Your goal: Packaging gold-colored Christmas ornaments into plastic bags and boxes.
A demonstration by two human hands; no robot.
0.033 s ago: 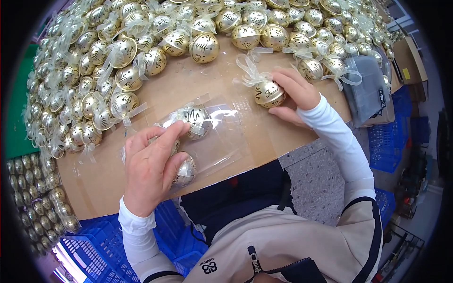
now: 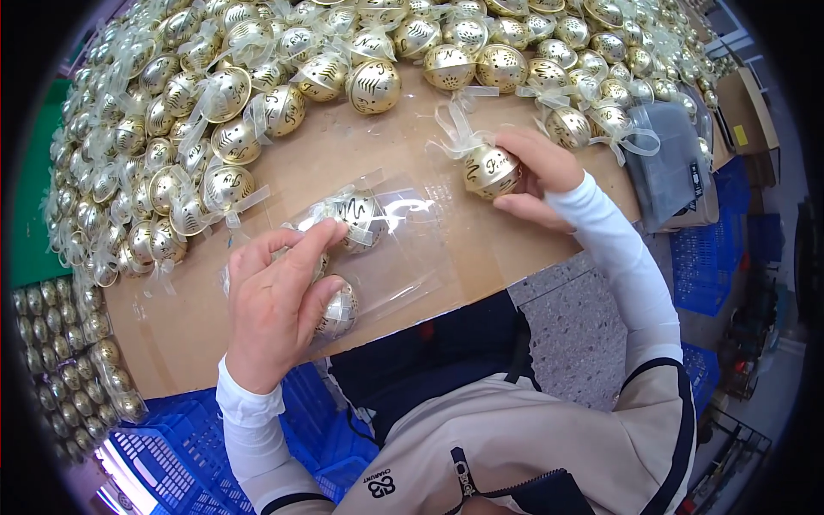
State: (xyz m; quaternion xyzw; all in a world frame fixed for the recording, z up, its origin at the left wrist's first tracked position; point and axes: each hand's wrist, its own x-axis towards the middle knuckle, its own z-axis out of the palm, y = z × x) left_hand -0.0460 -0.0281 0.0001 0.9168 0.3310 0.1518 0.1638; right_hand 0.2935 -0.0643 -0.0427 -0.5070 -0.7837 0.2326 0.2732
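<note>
My right hand (image 2: 542, 176) grips a round gold bauble (image 2: 491, 172) from its right side, thumb below and fingers above. A pale sheer ribbon bow (image 2: 462, 133) stands up from this bauble, and dark lettering shows on its face. To the left, a clear plastic bag (image 2: 412, 257) lies on the cardboard with a few gold baubles inside. My left hand (image 2: 279, 300) is closed over the bag's left part, its fingers partly hiding one bauble. One bagged bauble (image 2: 359, 225) shows beyond the fingertips, and another (image 2: 338, 311) sits beside the thumb.
A large heap of ribboned gold baubles (image 2: 373, 86) covers the far and left sides of the cardboard-topped table (image 2: 343, 150). At the right stands a grey translucent plastic box (image 2: 665, 163). Blue crates (image 2: 184, 451) are below the table's near edge; packed baubles (image 2: 69, 352) sit at the lower left.
The bauble in my right hand has turned slightly, so its lettering faces a little differently. My left hand and the bag have stayed put.
</note>
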